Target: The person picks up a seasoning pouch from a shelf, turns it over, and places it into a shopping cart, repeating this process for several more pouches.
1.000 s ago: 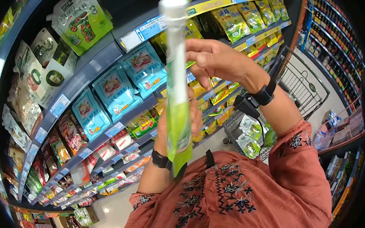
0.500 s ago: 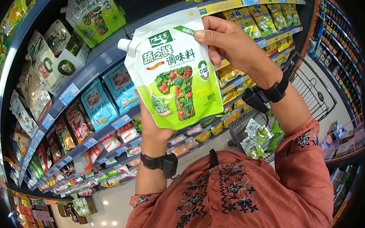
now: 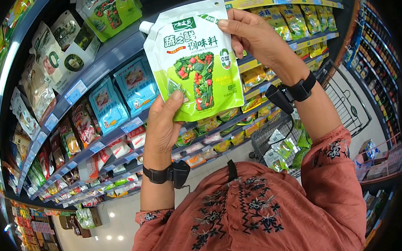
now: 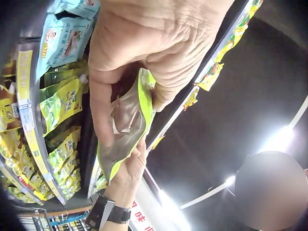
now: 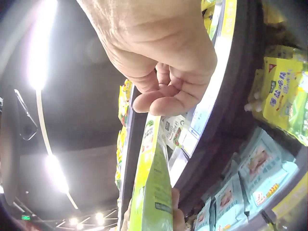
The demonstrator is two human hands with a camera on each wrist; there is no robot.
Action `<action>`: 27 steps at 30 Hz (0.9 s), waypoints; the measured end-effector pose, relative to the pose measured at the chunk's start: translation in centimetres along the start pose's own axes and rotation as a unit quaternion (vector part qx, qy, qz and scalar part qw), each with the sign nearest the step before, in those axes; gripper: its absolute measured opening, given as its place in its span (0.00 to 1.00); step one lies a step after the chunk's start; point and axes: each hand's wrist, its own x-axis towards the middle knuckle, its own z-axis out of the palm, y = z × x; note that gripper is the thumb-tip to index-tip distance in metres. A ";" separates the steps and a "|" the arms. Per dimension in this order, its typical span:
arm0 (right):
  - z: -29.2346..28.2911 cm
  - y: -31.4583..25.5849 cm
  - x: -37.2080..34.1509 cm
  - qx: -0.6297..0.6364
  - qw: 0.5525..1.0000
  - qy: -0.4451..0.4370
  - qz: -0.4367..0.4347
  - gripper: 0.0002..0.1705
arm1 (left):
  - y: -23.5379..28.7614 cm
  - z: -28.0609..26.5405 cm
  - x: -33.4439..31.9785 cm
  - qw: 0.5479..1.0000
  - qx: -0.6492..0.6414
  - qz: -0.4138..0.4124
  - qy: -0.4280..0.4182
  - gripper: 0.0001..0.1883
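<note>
A white-and-green spouted seasoning pouch (image 3: 198, 43) is held up before the shelves, its printed front facing the head camera. My left hand (image 3: 160, 123) grips its lower left corner, thumb on the front and fingers behind. At the upper right corner, my right hand (image 3: 256, 35) pinches the edge between thumb and fingers. The left wrist view looks at the pouch's folded silvery bottom (image 4: 127, 122), with the left hand (image 4: 156, 43) around it. Seen edge-on in the right wrist view, the pouch (image 5: 151, 192) hangs below the right fingertips (image 5: 166, 106).
A similar green pouch (image 3: 106, 14) stands on the upper shelf. Blue packets (image 3: 109, 103) and yellow bags (image 3: 270, 22) fill shelves behind the hands. A shopping cart (image 3: 347, 100) holding several green-and-white bags (image 3: 278, 150) stands at the right.
The pouch has turned from edge-on to front-facing, then risen slightly. My right hand has taken its upper corner. My left thumb has come round onto the front.
</note>
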 end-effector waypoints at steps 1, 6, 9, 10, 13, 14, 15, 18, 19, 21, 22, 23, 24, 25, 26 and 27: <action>0.0 0.0 0.0 0.001 1.000 0.000 0.000 0.14 | 0.0 -0.1 0.0 1.000 0.002 -0.005 0.002 0.24; 0.4 -0.2 0.0 0.004 1.000 0.001 0.010 0.14 | 0.6 0.4 0.0 1.000 0.012 0.002 0.008 0.24; 0.1 0.0 0.0 -0.017 0.999 -0.003 0.027 0.16 | 0.5 0.3 0.1 1.000 0.018 0.006 0.017 0.24; 0.1 -0.1 0.1 -0.014 1.000 -0.006 0.026 0.16 | 0.5 0.2 0.2 1.000 0.020 0.004 0.023 0.24; 0.5 -0.4 -0.5 -0.007 0.999 -0.019 0.039 0.17 | 0.7 0.1 0.2 1.000 0.016 0.005 0.005 0.24; 0.8 -0.7 -0.9 -0.008 0.998 -0.029 0.050 0.18 | 0.7 -0.1 0.3 1.000 0.015 0.005 0.000 0.24; 1.2 -1.0 -1.1 -0.010 0.997 -0.040 0.058 0.18 | 0.6 -0.2 0.2 1.000 0.010 -0.009 -0.003 0.24; 1.9 -1.7 -2.0 -0.055 0.991 -0.081 0.088 0.19 | 0.8 -0.8 0.7 1.000 0.007 0.000 0.002 0.23; 2.2 -1.9 -2.1 -0.061 0.989 -0.083 0.109 0.19 | 0.8 -1.0 0.8 1.000 0.006 0.002 0.003 0.22; 2.3 -1.5 -2.0 -0.054 0.989 -0.079 0.117 0.19 | 1.3 -0.8 0.9 1.000 0.003 0.002 -0.001 0.22; 2.1 -1.6 -1.8 -0.048 0.990 -0.074 0.106 0.19 | 1.6 -0.5 1.0 1.000 0.001 -0.002 -0.006 0.21; 2.1 -1.8 -1.6 -0.041 0.992 -0.068 0.099 0.18 | 2.1 -0.1 1.0 1.000 0.009 -0.003 -0.015 0.21; 2.2 -2.1 -1.4 -0.034 0.993 -0.061 0.093 0.18 | 2.9 0.5 1.0 0.999 0.031 0.009 -0.020 0.22; 2.2 -2.4 -1.0 -0.033 0.996 -0.043 0.077 0.18 | 4.0 1.0 1.0 0.998 0.053 0.018 -0.024 0.23; 2.0 -2.8 -0.5 -0.042 0.997 -0.031 0.058 0.18 | 4.9 1.3 1.3 0.996 0.075 0.028 -0.028 0.24; 1.8 -3.6 0.1 -0.050 0.998 -0.019 0.038 0.18 | 5.6 0.3 1.7 0.991 0.124 0.020 -0.041 0.28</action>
